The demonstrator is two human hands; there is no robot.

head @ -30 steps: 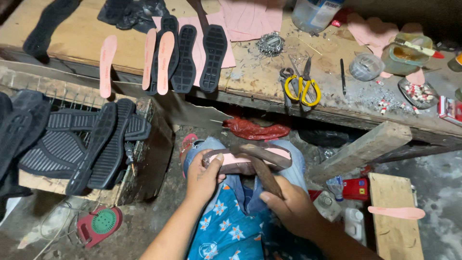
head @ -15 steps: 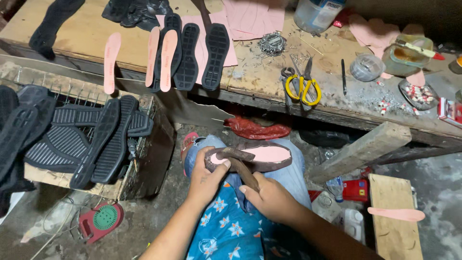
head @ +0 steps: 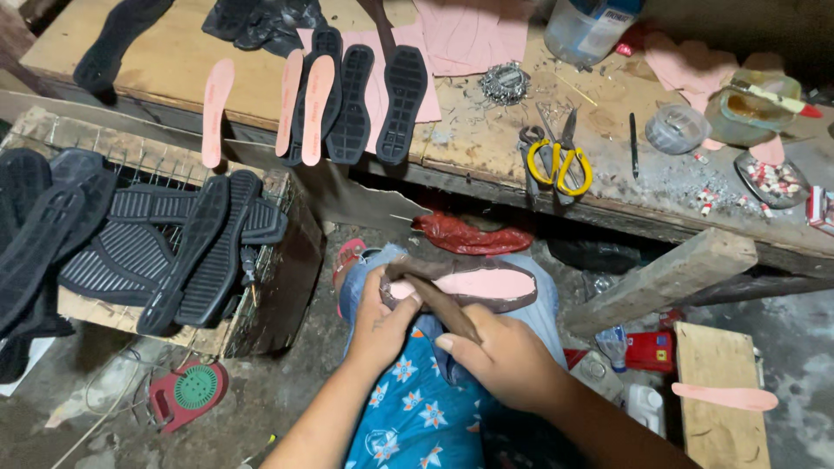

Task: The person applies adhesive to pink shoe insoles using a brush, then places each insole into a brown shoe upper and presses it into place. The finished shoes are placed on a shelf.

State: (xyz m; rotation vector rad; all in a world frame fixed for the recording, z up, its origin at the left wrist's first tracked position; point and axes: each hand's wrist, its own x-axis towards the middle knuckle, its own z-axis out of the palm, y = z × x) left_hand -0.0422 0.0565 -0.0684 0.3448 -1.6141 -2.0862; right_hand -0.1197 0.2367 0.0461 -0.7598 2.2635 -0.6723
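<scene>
- Left hand (head: 382, 323) gripped the heel end of a brown leather shoe upper with pink insole (head: 473, 287), which lay across the lap.
- Right hand (head: 508, 356) was closed round a dark wooden tool handle (head: 439, 306), its tip touching the shoe's heel.
- Yellow-handled scissors (head: 556, 161) lay on the wooden workbench (head: 156, 61) above.
- Black rubber soles (head: 195, 252) sat stacked on a crate at the left.

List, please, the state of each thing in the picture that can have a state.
shoe: sole side up on the lap, pink insole showing.
left hand: gripping the shoe's heel end.
right hand: closed on a brown tool laid against the shoe.
yellow-handled scissors: lying flat, blades shut.
black soles: tread up, overhanging the bench edge.
</scene>
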